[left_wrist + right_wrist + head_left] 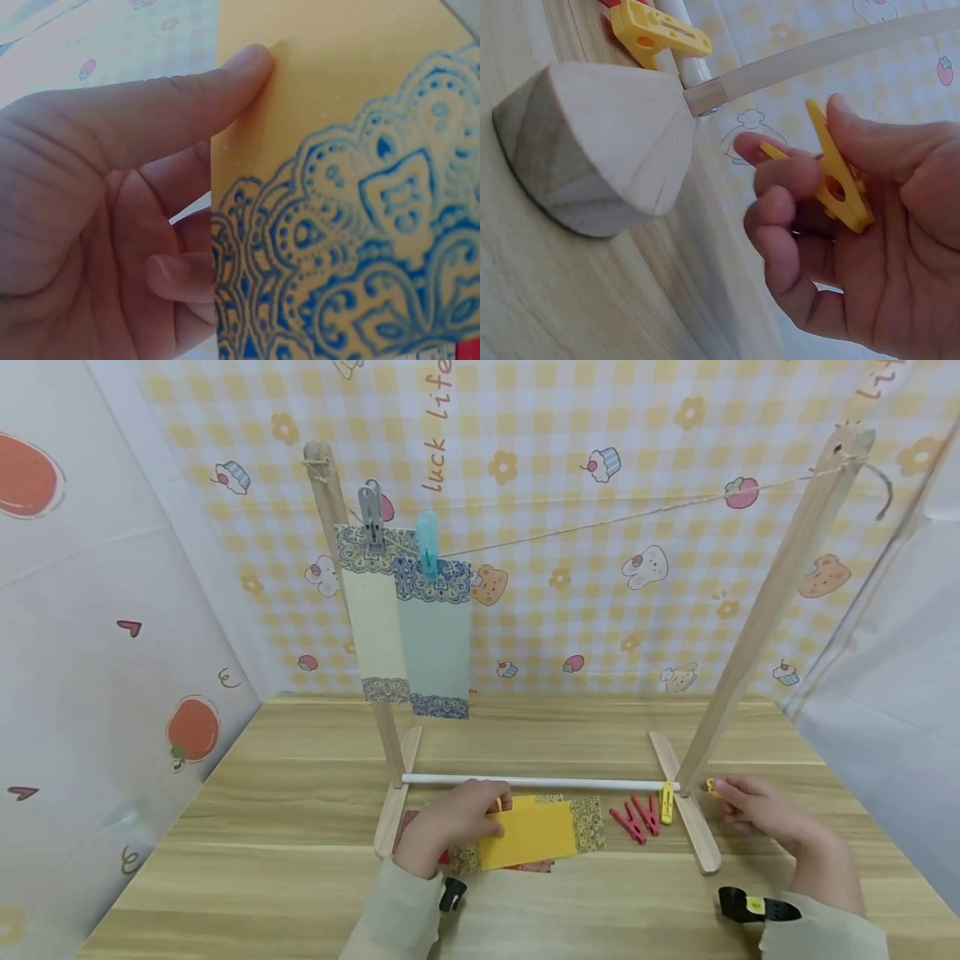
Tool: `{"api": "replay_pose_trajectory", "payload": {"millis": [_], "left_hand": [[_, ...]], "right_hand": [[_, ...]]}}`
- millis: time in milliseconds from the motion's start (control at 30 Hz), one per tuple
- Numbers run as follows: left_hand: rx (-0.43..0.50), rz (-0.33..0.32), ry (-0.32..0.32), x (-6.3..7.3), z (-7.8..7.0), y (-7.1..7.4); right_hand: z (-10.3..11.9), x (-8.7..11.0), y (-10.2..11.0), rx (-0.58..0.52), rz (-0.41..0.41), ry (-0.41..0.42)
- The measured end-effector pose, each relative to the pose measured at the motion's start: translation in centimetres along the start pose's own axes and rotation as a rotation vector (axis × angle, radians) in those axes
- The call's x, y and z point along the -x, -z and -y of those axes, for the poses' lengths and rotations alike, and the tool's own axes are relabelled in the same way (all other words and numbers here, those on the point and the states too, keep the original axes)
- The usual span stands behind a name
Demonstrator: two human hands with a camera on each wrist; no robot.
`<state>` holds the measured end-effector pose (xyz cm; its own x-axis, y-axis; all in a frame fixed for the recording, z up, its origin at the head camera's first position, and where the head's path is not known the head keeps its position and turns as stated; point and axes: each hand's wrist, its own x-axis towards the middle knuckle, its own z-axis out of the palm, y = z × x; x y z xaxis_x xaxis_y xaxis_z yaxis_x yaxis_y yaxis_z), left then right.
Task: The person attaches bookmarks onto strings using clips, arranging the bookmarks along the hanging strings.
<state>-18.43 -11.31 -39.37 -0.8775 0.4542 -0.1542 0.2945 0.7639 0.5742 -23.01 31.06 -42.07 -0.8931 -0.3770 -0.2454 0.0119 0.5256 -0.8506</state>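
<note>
My left hand (463, 821) pinches a yellow paper card (528, 837) with a patterned band at each end, thumb on its face in the left wrist view. Under it lie another yellow card (538, 799) and a red card (542, 866). To the right of the stand's foot, my right hand (761, 810) holds a yellow clothespin (834, 176) between thumb and curled fingers. Two red clothespins (636, 818) and a second yellow clothespin (667, 802) lie between the cards and that foot.
A wooden stand (772, 602) carries a string (570, 531) between its posts. Near the left post hang a cream card (375, 627) under a grey clothespin (371, 514) and a pale green card (435, 643) under a blue clothespin (427, 545). A white rod (540, 782) joins the feet.
</note>
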Motion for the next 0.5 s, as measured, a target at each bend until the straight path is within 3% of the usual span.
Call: {"api": "replay_pose_trajectory", "payload": {"millis": [100,333,500], "left_hand": [[0.008,-0.007,-0.027,0.0,-0.1,0.1],[0.015,-0.035,-0.067,0.0,0.0,0.3],[0.014,-0.055,-0.075,0.2,-0.1,0.5]], "right_hand": [[0.1,0.0,-0.2,0.003,-0.064,0.003],[0.4,-0.1,-0.2,0.085,-0.178,0.112],[1.0,0.2,0.1,0.134,-0.209,0.102]]}}
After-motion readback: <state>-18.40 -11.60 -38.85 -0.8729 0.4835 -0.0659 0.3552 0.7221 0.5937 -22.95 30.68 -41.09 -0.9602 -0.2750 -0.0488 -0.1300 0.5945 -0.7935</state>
